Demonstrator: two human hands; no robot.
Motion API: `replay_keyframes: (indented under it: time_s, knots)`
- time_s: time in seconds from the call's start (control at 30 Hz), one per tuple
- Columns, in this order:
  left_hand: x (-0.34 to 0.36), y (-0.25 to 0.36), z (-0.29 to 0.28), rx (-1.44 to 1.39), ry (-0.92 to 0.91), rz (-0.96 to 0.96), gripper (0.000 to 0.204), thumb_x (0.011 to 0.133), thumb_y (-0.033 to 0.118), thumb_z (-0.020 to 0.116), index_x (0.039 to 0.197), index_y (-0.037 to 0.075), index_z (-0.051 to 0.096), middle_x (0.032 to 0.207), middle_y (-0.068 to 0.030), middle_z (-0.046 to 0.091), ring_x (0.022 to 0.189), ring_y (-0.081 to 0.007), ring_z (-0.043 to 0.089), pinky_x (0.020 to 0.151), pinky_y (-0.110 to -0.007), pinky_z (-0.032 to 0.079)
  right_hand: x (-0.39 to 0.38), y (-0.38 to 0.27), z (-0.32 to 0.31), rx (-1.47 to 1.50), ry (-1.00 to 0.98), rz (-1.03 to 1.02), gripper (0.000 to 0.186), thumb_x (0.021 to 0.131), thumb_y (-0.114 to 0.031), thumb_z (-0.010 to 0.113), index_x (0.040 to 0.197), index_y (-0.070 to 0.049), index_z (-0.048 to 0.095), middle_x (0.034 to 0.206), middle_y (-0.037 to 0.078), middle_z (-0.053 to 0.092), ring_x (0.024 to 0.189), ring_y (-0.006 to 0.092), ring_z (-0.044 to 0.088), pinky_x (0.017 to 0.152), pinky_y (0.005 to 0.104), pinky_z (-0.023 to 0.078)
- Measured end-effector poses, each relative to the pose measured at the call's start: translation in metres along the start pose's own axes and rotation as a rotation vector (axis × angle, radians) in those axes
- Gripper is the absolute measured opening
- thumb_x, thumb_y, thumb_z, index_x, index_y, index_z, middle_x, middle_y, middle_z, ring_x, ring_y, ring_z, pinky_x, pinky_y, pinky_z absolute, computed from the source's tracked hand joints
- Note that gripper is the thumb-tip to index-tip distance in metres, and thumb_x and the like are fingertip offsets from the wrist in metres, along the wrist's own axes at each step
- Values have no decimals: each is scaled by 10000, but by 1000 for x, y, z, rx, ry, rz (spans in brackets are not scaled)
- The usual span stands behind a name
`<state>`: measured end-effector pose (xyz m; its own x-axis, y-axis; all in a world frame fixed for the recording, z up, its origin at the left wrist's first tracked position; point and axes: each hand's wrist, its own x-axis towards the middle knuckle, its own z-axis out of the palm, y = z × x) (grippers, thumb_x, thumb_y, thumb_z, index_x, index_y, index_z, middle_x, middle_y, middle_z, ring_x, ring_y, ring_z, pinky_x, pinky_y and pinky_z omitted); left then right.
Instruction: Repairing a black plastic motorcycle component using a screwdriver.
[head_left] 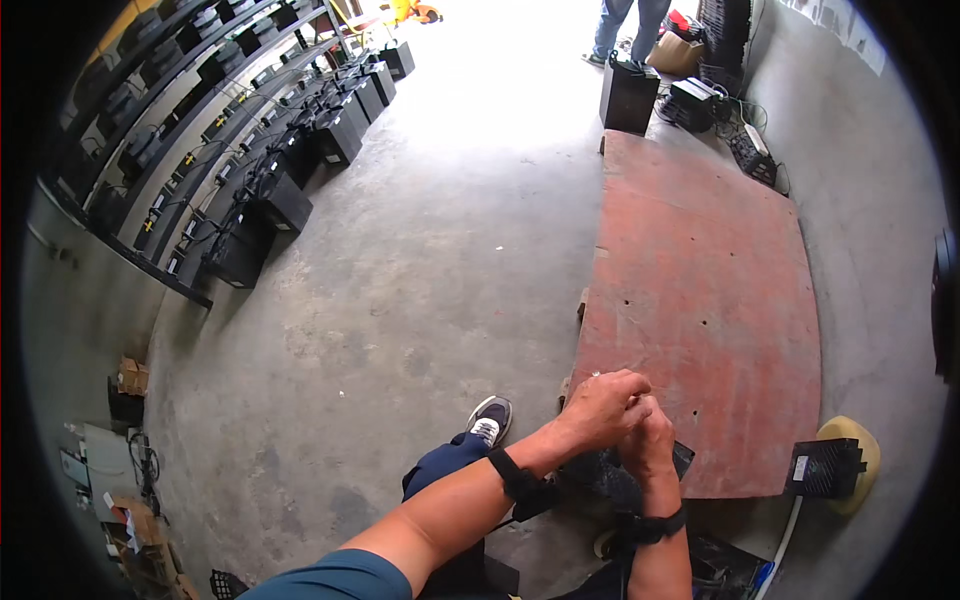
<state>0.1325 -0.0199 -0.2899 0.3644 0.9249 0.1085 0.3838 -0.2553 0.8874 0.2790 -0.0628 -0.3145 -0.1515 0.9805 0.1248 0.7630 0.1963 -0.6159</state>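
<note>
Near right, a dark object (603,476) is showing below the left hand (603,408) and right hand (652,440), which are curling together, apparently doing fine handwork; I cannot tell what they're gripping. Next seems to be needing steadiness. Beyond, a red board (705,270) is stretching away.

A rectangular red board (710,280) lies along the grey wall (865,230) at right, its near left corner behind the bare left hand (598,410) and bare right hand (650,440). A black box (628,100) stands at its far end; boxy black units (285,205) line the black metal rack (150,268) at left.
</note>
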Motion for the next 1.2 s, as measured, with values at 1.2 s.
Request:
replay_keyframes:
  time_s: [1.2]
  knots:
    - [7,13,0,-38,72,78,269,857,180,731,1054,2,684,997,-184,704,893,-328,709,780,-396,562,-3,5,0,57,-57,33,327,838,-133,707,1145,-51,630,1037,176,684,1032,399,652,843,473,540]
